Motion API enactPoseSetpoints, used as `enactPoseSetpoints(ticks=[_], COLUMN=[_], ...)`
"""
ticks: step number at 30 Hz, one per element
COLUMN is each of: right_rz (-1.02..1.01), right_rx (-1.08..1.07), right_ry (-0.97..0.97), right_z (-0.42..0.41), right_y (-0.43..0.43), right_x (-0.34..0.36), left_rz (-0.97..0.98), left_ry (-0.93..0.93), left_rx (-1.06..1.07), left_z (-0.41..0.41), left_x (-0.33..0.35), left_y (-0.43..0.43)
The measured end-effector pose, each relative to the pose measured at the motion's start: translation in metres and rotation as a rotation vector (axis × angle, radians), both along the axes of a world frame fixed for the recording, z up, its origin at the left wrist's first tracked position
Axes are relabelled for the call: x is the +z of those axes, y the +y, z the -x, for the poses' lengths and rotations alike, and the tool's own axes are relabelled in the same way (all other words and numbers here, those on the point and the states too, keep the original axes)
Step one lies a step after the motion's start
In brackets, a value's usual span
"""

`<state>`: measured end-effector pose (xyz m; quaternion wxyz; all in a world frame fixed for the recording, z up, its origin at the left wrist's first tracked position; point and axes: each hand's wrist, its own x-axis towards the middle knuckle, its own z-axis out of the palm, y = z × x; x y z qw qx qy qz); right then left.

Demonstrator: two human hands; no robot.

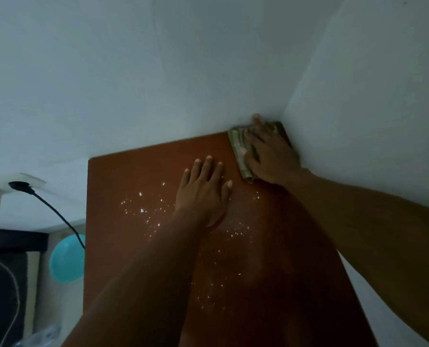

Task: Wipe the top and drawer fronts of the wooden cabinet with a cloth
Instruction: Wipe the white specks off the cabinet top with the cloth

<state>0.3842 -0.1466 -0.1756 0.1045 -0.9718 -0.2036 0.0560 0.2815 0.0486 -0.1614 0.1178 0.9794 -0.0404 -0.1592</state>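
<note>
The reddish-brown wooden cabinet top [123, 246] fills the lower middle of the view, set into a corner of two white walls. White crumbs [142, 210] are scattered across its middle. My right hand [271, 156] presses flat on a folded green cloth [238, 146] in the far right corner, fingers spread and touching the back wall. My left hand [203, 191] lies flat on the bare wood just left of the cloth, fingers apart, holding nothing. The drawer fronts are out of view.
White walls [158, 83] close in the cabinet at the back and right. To the left, a wall socket [21, 182] holds a black plug with a cable [58, 216] hanging down. A turquoise round object [67, 259] sits below beside the cabinet's left edge.
</note>
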Motion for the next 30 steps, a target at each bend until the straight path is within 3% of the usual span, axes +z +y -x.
enactPoseSetpoints(ticks=[12, 22, 30], right_rz=[0.141, 0.169, 0.159], right_rx=[-0.002, -0.033, -0.089], right_ry=[-0.006, -0.049, -0.047], right_z=[0.014, 0.133, 0.214], right_y=[0.001, -0.014, -0.023], right_x=[-0.019, -0.024, -0.025], left_rz=[0.025, -0.046, -0.068], left_ry=[-0.025, -0.034, -0.106], left_rx=[0.007, -0.06, -0.102], left_z=[-0.008, 0.001, 0.077], left_x=[-0.003, -0.007, -0.013], left_y=[0.004, 0.008, -0.002])
